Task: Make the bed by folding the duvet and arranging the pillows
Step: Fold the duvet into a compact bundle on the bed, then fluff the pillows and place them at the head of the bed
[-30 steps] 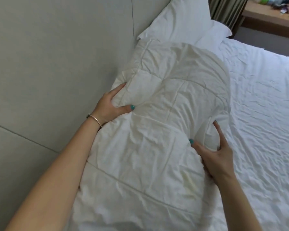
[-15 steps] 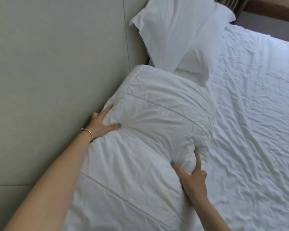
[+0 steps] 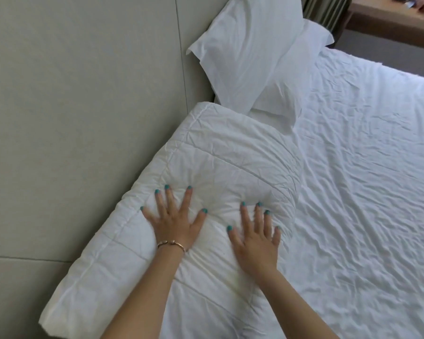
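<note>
1. The folded duvet (image 3: 206,167), white and quilted, lies in the centre and lower left of the frame, running diagonally from the lower left up toward the pillows. Its long left edge lies against the padded headboard (image 3: 83,118).
2. The left hand (image 3: 175,222) rests flat on the duvet at centre frame. Its fingers (image 3: 188,196) are spread and straight, released, pressing into the fabric. A thin bracelet (image 3: 171,243) circles the wrist.
3. The right hand (image 3: 256,243) lies flat just right of the left hand, fingers extended and released, also pressing on the duvet. The fabric puckers between the two hands.
4. Two white pillows (image 3: 252,50) stand stacked against the headboard in the upper centre, just beyond the far end of the duvet.
5. The bed (image 3: 365,192) fills the right half of the frame, covered by a wrinkled white sheet.
6. A striped curtain (image 3: 326,13) hangs at the upper right, beside a wooden table (image 3: 392,23) that carries small items too blurred to identify.
</note>
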`<state>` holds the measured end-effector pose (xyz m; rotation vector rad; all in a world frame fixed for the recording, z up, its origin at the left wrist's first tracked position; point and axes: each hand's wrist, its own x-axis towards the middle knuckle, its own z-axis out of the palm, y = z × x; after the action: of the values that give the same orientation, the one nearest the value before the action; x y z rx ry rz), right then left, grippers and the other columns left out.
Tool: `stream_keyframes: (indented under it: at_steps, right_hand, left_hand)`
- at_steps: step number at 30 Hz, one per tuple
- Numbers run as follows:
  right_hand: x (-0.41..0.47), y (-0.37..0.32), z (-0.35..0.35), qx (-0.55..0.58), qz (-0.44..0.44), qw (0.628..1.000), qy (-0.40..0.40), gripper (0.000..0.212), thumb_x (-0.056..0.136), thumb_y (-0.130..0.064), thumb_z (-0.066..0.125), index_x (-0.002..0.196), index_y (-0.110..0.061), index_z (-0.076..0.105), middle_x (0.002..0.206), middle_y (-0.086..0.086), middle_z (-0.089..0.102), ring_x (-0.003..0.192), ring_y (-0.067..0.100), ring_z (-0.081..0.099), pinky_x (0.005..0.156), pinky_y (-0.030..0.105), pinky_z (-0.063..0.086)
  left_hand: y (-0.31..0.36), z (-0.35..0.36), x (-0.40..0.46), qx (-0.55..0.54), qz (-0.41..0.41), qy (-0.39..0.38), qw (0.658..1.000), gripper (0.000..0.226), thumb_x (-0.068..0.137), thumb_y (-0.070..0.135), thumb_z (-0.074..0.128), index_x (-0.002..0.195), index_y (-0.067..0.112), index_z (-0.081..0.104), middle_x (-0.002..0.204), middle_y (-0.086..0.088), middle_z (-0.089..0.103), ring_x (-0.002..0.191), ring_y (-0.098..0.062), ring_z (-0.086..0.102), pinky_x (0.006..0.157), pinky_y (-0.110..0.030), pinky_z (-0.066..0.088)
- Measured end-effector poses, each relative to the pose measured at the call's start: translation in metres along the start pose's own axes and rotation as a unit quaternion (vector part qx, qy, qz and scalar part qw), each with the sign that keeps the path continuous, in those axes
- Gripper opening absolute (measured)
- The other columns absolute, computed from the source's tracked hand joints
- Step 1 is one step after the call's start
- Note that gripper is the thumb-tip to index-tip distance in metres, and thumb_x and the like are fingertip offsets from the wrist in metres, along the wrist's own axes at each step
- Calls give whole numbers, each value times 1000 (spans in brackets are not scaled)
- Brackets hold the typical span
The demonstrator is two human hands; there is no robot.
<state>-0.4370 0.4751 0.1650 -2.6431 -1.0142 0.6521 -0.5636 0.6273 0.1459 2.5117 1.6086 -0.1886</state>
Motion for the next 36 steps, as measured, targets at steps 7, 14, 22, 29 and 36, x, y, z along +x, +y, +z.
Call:
stream_keyframes:
  at_steps: [7,14,22,29,36]
  right_hand:
    - [11,-8,-31,57,-30,993,96,66,91,-56,47,149,-44,20,162,-8,-3,149,20,2,120,45,1]
    - [162,-41,-81,-48,-99,994,26,61,98,-58,19,153,-40,0,162,-10,-12,148,16,-17,119,47,-9]
    - [321,-73,-89,-35,-109,993,37,73,95,-55,35,154,-29,0,158,2,23,138,27,34,109,45,25]
    - [423,-105,-78,218,-49,970,96,128,67,-52,80,133,-63,-29,157,16,-19,138,47,27,105,54,39]
    - [468,-143,-70,285,-6,953,103,147,56,-44,91,131,-60,-34,156,11,-27,143,50,1,112,60,18]
  left_hand:
    - [22,-49,14,-118,-43,-27,992,64,88,66,33,146,46,19,161,-2,-3,147,-23,-12,110,-64,-7]
    - [98,-80,147,-77,60,-22,995,61,89,69,19,147,52,8,161,5,-6,147,-19,-15,106,-68,-9]
    - [129,-43,248,-81,-19,105,991,59,88,67,22,142,46,28,156,5,20,143,-25,11,108,-64,5]
    - [127,16,264,-113,-24,245,963,57,81,62,40,134,42,49,146,4,44,139,-26,32,108,-62,11]
    - [124,34,266,-118,-20,276,954,56,80,59,50,131,38,55,142,3,49,136,-27,39,108,-61,16]
